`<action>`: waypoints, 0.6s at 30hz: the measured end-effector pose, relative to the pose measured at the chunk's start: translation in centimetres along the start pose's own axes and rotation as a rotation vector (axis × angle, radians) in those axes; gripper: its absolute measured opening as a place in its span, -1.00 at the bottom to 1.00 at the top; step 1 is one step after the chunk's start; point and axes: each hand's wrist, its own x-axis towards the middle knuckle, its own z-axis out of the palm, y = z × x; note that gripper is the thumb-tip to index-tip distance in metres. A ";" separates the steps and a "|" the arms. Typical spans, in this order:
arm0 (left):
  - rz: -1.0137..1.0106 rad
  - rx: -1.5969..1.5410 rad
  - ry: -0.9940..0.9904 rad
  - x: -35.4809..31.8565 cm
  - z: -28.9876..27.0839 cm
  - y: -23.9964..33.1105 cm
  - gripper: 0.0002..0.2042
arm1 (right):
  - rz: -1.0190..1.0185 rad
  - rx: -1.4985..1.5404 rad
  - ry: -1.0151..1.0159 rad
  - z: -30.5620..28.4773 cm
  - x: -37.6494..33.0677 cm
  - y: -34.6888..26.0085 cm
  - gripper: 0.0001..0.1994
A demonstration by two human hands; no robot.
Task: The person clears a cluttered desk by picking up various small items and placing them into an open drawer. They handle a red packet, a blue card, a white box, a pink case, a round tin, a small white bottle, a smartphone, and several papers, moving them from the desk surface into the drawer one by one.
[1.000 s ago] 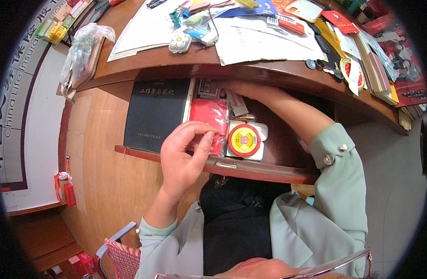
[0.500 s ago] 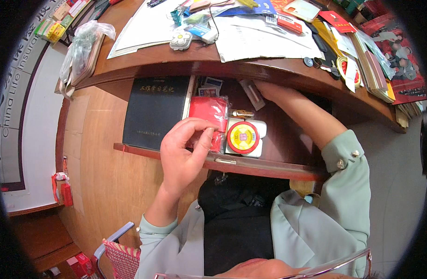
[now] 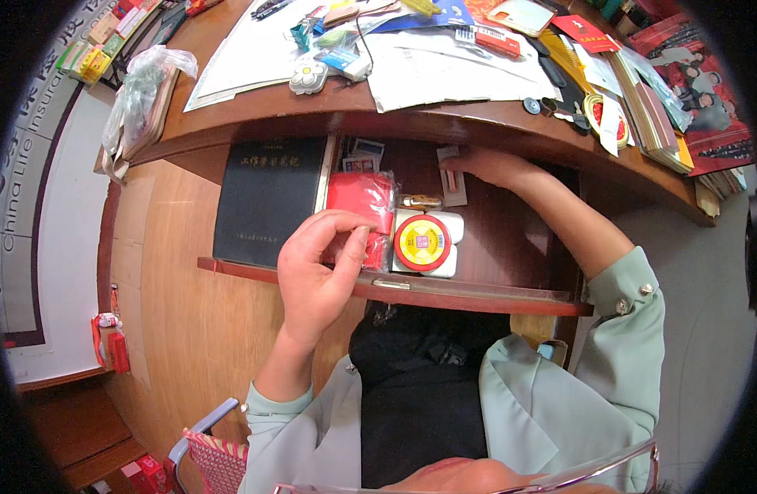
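My left hand (image 3: 317, 267) is over the front of the pulled-out drawer (image 3: 510, 298), thumb and forefinger pinched together. Whatever is between those fingertips is too small to make out. Just behind them lies a red packet (image 3: 358, 193) in clear plastic. Reaching under the desktop's edge, my right hand (image 3: 498, 167) has its thumb and fingers on a small, narrow white packet (image 3: 455, 191) with a reddish strip inside. Part of those fingers is in shadow. Between the hands sits a round yellow tin with a red rim (image 3: 422, 244), on a white case (image 3: 451, 224).
A black notebook (image 3: 267, 202) fills the drawer's left side. Near the tin lies a small gold-coloured tube (image 3: 421, 201). The desktop above carries papers (image 3: 461, 78), a flower-shaped white case (image 3: 308, 76), yellow-handled scissors (image 3: 594, 107) and stacked booklets. A woven chair (image 3: 218, 461) stands lower left.
The white packet has turned from a slant to nearly straight, with my right hand's fingers now over its edge. My left hand keeps its pinch. The whole view has shifted slightly.
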 end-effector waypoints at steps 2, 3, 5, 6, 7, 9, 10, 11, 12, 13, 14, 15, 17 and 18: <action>0.013 -0.004 0.007 0.0 0.1 -0.1 -0.93 | 0.006 0.067 -0.005 -0.3 -0.1 -0.4 -0.38; 0.020 -0.006 0.011 0.0 0.1 -0.1 -0.93 | 0.006 0.098 -0.005 -0.3 -0.2 -0.4 -0.39; 0.004 0.005 0.007 0.0 0.0 0.0 -0.92 | -0.004 0.146 0.075 -0.5 -0.3 -0.2 -0.44; -0.004 0.009 0.006 -0.1 -0.1 0.1 -0.92 | -0.014 0.163 0.155 -0.3 -0.3 0.2 -0.49; -0.020 0.012 -0.010 -0.2 -0.3 0.2 -0.92 | -0.025 0.180 0.235 -0.2 -0.2 0.8 -0.53; -0.038 0.012 -0.074 0.2 -0.3 0.7 -0.91 | -0.034 0.366 0.346 2.9 2.2 6.5 -0.63; -0.034 0.021 -0.067 0.1 -0.3 0.6 -0.91 | -0.012 0.595 0.376 3.6 2.9 7.2 -0.68; -0.030 0.026 -0.062 0.1 -0.4 0.6 -0.91 | 0.006 0.822 0.418 3.7 3.2 6.5 -0.72; -0.025 0.032 -0.058 0.0 -0.4 0.5 -0.91 | 0.067 1.184 0.442 4.0 3.2 5.8 -0.75; -0.027 0.027 -0.058 0.0 -0.4 0.6 -0.91 | 0.136 1.337 0.428 4.4 3.2 5.1 -0.76; -0.030 0.024 -0.055 0.0 -0.4 0.5 -0.91 | 0.208 1.490 0.423 4.4 3.0 3.3 -0.78; -0.037 0.019 -0.046 -0.2 -0.5 0.5 -0.91 | 0.282 1.428 0.381 3.0 2.0 -0.7 -0.77; -0.014 0.043 -0.048 -0.1 -0.5 0.5 -0.91 | 0.337 1.420 0.357 2.9 1.8 -3.7 -0.77; -0.003 0.055 -0.050 -0.1 -0.5 0.4 -0.91 | 0.320 1.471 0.365 3.7 2.2 -4.0 -0.76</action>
